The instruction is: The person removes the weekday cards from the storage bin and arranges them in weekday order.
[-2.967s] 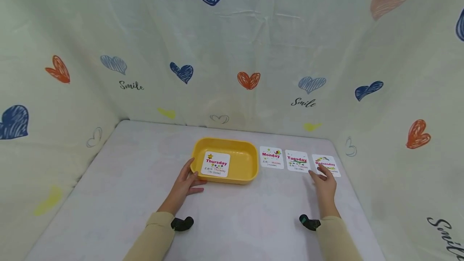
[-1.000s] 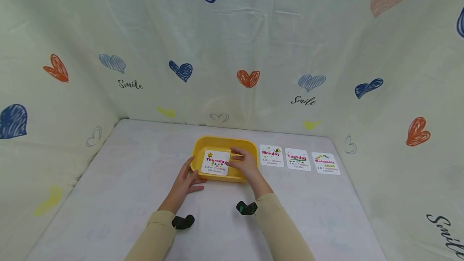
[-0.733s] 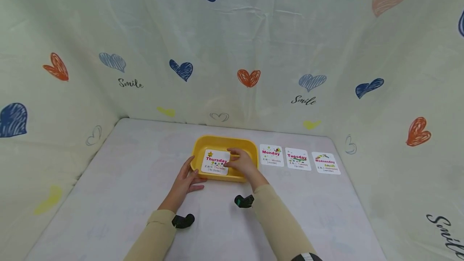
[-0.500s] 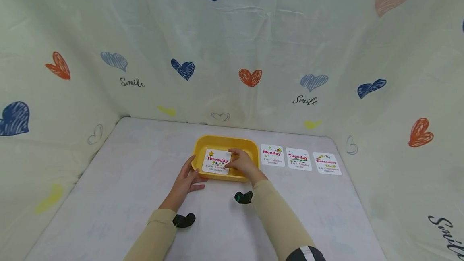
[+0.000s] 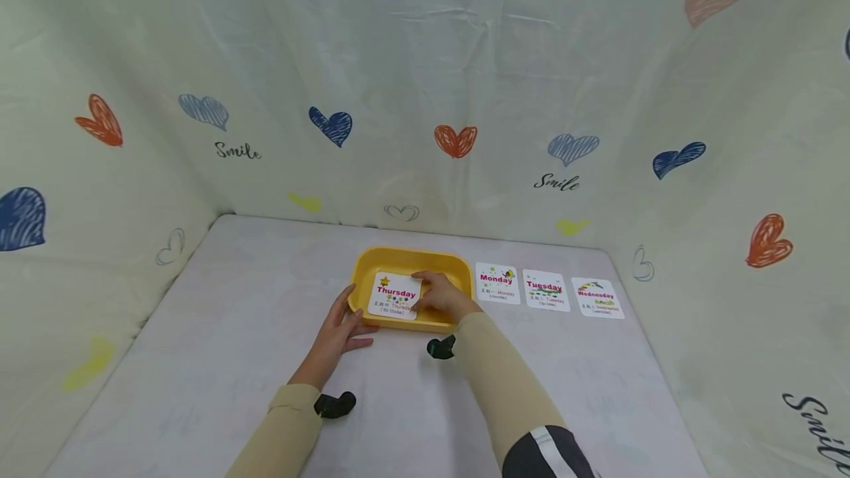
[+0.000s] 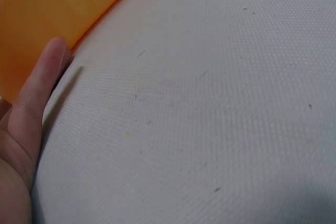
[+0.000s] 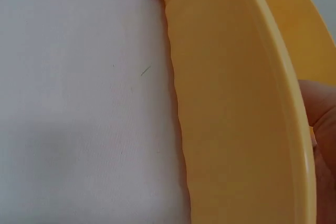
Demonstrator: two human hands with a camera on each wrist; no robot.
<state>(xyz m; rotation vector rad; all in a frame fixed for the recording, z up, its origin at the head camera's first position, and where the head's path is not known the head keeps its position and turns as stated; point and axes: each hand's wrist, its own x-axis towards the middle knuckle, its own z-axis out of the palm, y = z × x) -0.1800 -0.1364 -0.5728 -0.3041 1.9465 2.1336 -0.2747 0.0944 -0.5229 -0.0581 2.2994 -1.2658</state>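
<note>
A yellow tray (image 5: 458,271) stands on the white table, a square card marked Thursday (image 5: 393,295) in its left part. My left hand (image 5: 332,334) holds the tray's front left corner, a fingertip over the rim and other fingers along the outer wall. In the left wrist view, a finger (image 6: 39,87) rests against the tray's outside wall. My right hand (image 5: 443,295) reaches into the tray, curled fingers and thumb gripping the Thursday card's right edge. That card looks flat. In the right wrist view the tray wall (image 7: 231,98) hides most of this hand.
Right of the tray, three cards lie in a row: Monday (image 5: 497,284), Tuesday (image 5: 547,291) and Wednesday (image 5: 598,298). A pale curtain (image 5: 505,80) printed with hearts rises behind the table (image 5: 385,404) and along both sides.
My right hand has left the Wednesday card and moved left into the tray, to the Thursday card's edge. Its fingers have settled lower and closer there. The left hand has stayed at the tray's corner.
</note>
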